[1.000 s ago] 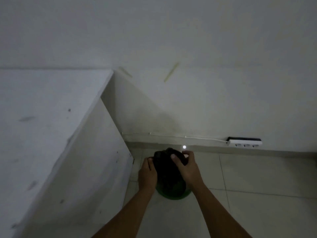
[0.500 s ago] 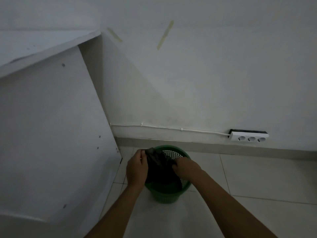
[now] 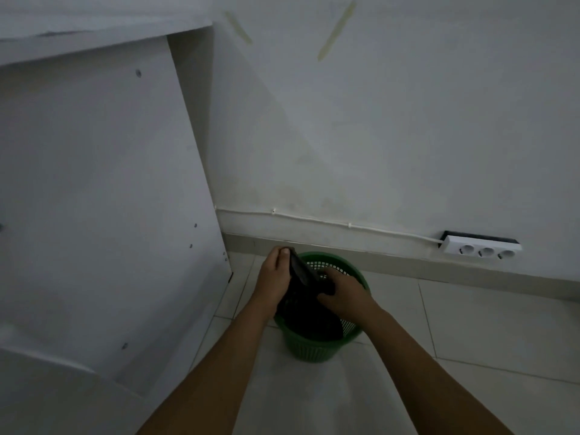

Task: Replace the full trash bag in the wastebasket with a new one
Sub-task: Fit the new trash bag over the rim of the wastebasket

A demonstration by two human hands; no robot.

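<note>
A green mesh wastebasket (image 3: 317, 348) stands on the tiled floor near the wall. A black trash bag (image 3: 309, 312) hangs down inside it. My left hand (image 3: 273, 276) pinches the bag's top edge above the basket's left rim. My right hand (image 3: 340, 293) reaches into the basket's mouth and grips the bag from the right. The bag's lower part is hidden by the basket's wall.
A white cabinet side panel (image 3: 100, 199) stands close on the left of the basket. A white power strip (image 3: 481, 248) sits on the skirting at the right, with a white cable (image 3: 314, 218) running along the wall. Pale floor tiles (image 3: 486, 324) spread to the right.
The bag has gone from above the basket down into it. My left hand lifted the bag's edge at the left rim; my right hand moved into the basket's mouth. The view tilted down.
</note>
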